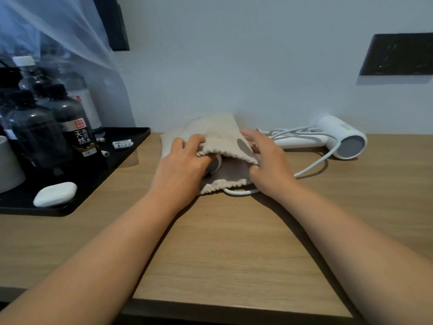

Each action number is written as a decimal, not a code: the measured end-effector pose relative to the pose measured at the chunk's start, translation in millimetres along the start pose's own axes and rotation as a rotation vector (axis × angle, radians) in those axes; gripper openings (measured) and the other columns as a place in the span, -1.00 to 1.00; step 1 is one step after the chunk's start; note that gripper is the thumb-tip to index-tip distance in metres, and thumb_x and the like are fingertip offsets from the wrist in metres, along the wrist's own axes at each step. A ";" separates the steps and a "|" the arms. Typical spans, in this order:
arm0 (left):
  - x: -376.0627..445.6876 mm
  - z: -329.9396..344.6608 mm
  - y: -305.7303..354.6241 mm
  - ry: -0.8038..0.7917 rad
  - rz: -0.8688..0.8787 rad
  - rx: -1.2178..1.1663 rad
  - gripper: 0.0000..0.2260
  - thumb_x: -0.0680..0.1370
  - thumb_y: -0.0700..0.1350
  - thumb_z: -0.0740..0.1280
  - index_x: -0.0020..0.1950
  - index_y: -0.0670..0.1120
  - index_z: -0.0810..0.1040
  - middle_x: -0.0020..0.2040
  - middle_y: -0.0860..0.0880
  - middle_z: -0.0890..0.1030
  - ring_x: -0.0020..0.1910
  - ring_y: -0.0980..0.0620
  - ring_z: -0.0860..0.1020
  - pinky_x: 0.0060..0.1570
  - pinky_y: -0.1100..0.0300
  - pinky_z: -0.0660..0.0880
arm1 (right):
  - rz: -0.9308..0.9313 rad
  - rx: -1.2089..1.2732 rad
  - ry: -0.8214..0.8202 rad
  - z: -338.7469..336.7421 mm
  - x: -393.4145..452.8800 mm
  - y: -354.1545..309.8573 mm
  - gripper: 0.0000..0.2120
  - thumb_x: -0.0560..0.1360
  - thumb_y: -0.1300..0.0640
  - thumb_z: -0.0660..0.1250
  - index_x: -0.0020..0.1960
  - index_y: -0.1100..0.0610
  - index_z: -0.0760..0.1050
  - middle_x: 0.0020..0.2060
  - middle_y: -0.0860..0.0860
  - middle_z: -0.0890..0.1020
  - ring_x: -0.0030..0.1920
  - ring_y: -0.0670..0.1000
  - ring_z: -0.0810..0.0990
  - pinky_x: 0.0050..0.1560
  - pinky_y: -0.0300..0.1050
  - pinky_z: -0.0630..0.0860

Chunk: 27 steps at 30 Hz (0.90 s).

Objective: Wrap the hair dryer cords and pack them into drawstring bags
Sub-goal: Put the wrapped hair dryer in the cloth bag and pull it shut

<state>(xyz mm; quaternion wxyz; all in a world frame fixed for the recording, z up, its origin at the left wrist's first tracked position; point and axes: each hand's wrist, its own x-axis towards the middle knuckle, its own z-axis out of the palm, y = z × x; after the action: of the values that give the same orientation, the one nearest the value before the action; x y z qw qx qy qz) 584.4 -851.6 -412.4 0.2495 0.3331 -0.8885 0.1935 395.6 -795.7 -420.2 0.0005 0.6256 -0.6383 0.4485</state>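
A beige drawstring bag point(218, 134) lies on the wooden table, its gathered mouth towards me and held open. Inside the mouth a pale rounded part of a hair dryer point(214, 164) shows; most of it is hidden by cloth. My left hand point(180, 165) grips the left side of the bag's rim, fingers curled over the upper edge. My right hand point(267, 163) pinches the right side of the rim. A white cord loop point(239, 192) pokes out under the bag's lower edge. A second white hair dryer point(337, 139) lies to the right with its cord point(314, 164) loose.
A black tray point(112, 165) at the left holds dark bottles point(39, 134), a white oval case point(56, 194) and small tubes. The wall is close behind the bag. A black panel point(398, 55) hangs on the wall at upper right. The table's front edge runs below my forearms.
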 end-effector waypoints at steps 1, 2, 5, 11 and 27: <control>-0.9 1.2 -0.7 0.009 -0.009 0.022 -0.78 0.29 -0.20 0.59 -0.16 -0.17 0.62 0.18 -0.21 0.51 -0.04 -0.26 0.50 -0.51 0.22 0.26 | 0.022 0.016 0.005 0.5 -0.3 -0.1 -0.27 0.31 0.51 0.22 0.43 0.09 0.34 0.30 0.05 0.47 0.24 0.01 0.45 0.18 -0.29 0.31; -2.0 3.4 -1.7 0.018 -0.018 0.043 -0.80 0.31 -0.19 0.57 -0.17 -0.18 0.61 0.16 -0.20 0.50 -0.05 -0.23 0.49 -0.51 0.22 0.25 | 0.037 0.028 0.016 1.3 -0.6 -0.7 -0.28 0.31 0.52 0.21 0.42 0.10 0.34 0.29 0.04 0.48 0.19 0.00 0.45 0.13 -0.31 0.29; -2.8 6.8 -1.7 0.031 -0.046 0.066 -0.79 0.30 -0.23 0.57 -0.20 -0.21 0.57 0.04 -0.20 0.49 -0.16 -0.20 0.47 -0.55 0.20 0.26 | 0.038 0.053 0.065 3.1 -3.1 -3.1 -0.32 0.32 0.51 0.19 0.40 0.13 0.34 0.25 0.03 0.50 0.18 0.00 0.45 0.07 -0.36 0.27; -2.1 5.1 5.0 0.120 -0.066 -0.006 -0.73 0.29 -0.27 0.56 -0.18 -0.15 0.50 -0.14 -0.14 0.38 -0.40 -0.01 0.23 -0.57 0.25 0.10 | 0.005 0.070 0.103 0.4 -4.8 -3.5 -0.35 0.32 0.53 0.19 0.37 0.15 0.35 0.17 0.03 0.54 0.14 -0.11 0.44 0.00 -0.48 0.23; -24.6 2.9 -12.8 0.119 0.065 -0.353 -0.89 0.39 -0.25 0.50 -0.16 -0.08 0.66 0.10 -0.08 0.47 -0.28 0.08 0.46 -0.43 0.09 0.49 | 0.025 -0.030 0.045 -9.4 -14.5 4.2 -0.48 0.36 0.46 0.28 0.26 0.10 0.53 0.17 0.02 0.37 0.17 -0.05 0.42 0.17 -0.51 0.22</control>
<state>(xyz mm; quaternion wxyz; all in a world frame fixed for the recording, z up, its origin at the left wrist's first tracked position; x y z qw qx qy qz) 608.4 -850.0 -426.6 0.3500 0.2432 -0.9025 0.0620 390.1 -779.6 -425.1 0.0183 0.6072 -0.6527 0.4527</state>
